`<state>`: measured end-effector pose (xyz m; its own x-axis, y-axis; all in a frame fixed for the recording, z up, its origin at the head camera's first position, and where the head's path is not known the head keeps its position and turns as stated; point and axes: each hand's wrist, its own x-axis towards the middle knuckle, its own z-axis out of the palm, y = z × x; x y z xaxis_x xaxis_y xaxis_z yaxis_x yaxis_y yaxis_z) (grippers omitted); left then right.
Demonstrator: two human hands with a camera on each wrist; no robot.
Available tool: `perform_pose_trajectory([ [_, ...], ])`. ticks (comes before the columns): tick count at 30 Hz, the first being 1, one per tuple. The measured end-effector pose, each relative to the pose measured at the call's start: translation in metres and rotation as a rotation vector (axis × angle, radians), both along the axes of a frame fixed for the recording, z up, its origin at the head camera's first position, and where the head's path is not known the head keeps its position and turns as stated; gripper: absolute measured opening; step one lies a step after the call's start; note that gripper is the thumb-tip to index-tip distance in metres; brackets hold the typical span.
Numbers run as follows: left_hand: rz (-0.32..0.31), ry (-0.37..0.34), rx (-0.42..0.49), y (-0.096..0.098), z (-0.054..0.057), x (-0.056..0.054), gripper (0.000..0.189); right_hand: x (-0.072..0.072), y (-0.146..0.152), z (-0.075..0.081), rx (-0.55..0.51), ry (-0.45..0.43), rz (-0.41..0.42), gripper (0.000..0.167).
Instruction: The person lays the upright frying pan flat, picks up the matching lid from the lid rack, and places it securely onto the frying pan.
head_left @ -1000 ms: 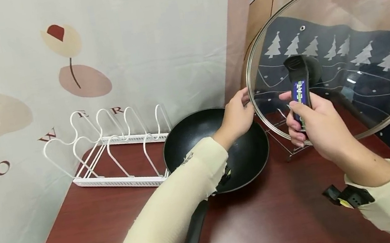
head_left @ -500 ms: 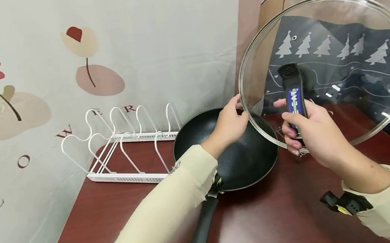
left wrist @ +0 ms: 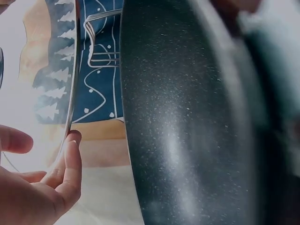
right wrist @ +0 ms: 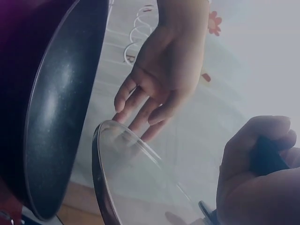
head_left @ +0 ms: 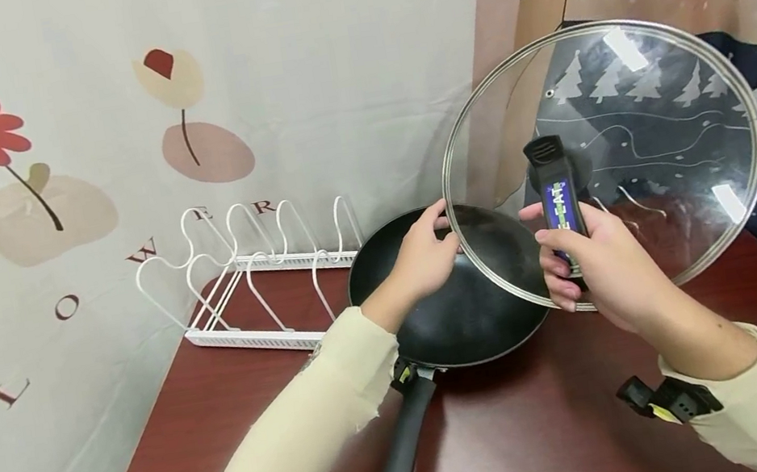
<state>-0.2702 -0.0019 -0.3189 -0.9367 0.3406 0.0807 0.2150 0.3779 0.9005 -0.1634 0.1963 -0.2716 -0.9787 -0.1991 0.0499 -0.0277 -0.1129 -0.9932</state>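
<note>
Above the right side of a black frying pan (head_left: 465, 321) I hold up a large glass lid (head_left: 662, 169) with a metal rim, tilted so that its knob side faces me. My right hand (head_left: 595, 261) grips the lid's black upright handle (head_left: 553, 185), thumb across the blue label. My left hand (head_left: 421, 254) is at the lid's left edge, palm toward the glass. In the left wrist view its fingertips (left wrist: 72, 140) reach right to the rim, with the thumb apart from them. The right wrist view shows those fingers fairly straight, partly behind the glass.
A white wire rack (head_left: 254, 287) with upright loops stands left of the pan on the red-brown table (head_left: 512, 444). The pan's grey handle (head_left: 403, 452) points toward me. Behind hangs a printed curtain (head_left: 339, 70). A thin metal wire stand (left wrist: 101, 42) shows beyond the pan.
The lid, gripped by my right hand, has shifted left and down, now overlapping the pan's right part. My left hand has moved left with its rim. The whole view has turned slightly right.
</note>
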Motion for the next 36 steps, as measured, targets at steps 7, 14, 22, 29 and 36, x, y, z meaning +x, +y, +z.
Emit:
perform_pose_trajectory([
  [7,0.016,-0.003,-0.008,-0.014,-0.007,0.008,0.061,0.001,-0.004,-0.002,0.01,-0.034,0.031,0.029],
  [14,0.01,-0.027,0.007,-0.025,-0.01,0.017,0.062,0.001,-0.007,-0.001,0.057,-0.06,0.059,0.028],
  [22,0.041,-0.023,0.011,-0.039,-0.011,0.029,0.062,0.0,-0.011,0.0,0.04,-0.093,0.08,0.028],
  [29,0.067,-0.014,-0.016,-0.049,-0.015,0.04,0.062,-0.003,-0.016,-0.002,0.055,-0.117,0.099,0.026],
  [36,0.087,0.108,-0.113,-0.064,-0.018,0.051,0.051,-0.008,-0.019,-0.003,0.008,-0.175,0.135,0.027],
])
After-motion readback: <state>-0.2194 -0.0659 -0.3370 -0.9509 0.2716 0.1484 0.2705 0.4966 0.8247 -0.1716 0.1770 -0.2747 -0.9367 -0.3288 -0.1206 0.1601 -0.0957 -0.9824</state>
